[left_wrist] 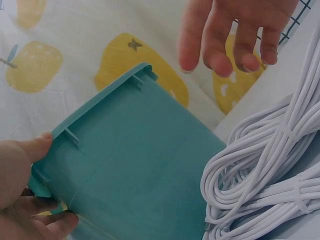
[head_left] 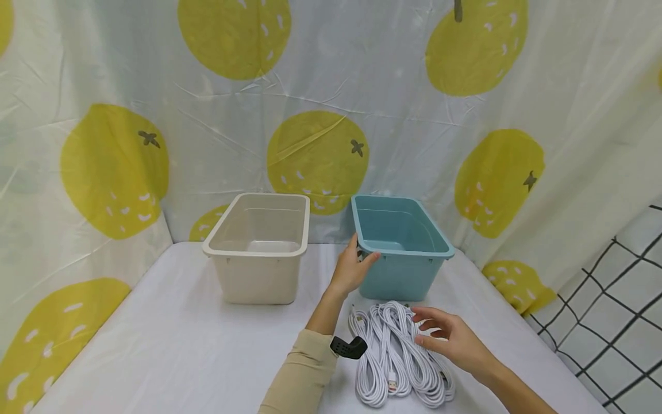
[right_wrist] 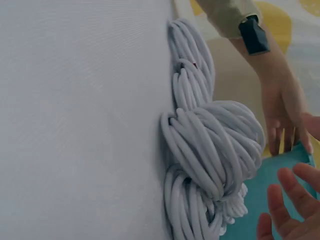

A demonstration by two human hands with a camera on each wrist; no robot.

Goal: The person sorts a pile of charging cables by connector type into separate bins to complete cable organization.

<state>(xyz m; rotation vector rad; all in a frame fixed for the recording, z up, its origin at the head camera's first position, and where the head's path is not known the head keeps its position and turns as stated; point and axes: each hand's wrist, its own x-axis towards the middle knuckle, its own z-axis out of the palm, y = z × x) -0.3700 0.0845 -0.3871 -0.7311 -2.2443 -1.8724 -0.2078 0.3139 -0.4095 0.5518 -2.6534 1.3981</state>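
My left hand (head_left: 349,270) grips the near left corner of a teal plastic bin (head_left: 398,279). In the left wrist view the thumb lies on the bin's rim and the fingers curl beneath it. In front of the bin lie several bundled white USB cables (head_left: 393,351), coiled and tied, partly stacked on one another. My right hand (head_left: 450,339) hovers at the right side of these bundles, its fingers loosely bent with nothing between them. The right wrist view shows its fingertips apart from the cables.
To the left stands a beige plastic bin (head_left: 258,279). Behind both bins hangs a curtain (head_left: 393,132) with yellow fruit prints. A black wire grid (head_left: 605,310) borders the right side. White cloth (head_left: 170,333) covers the table.
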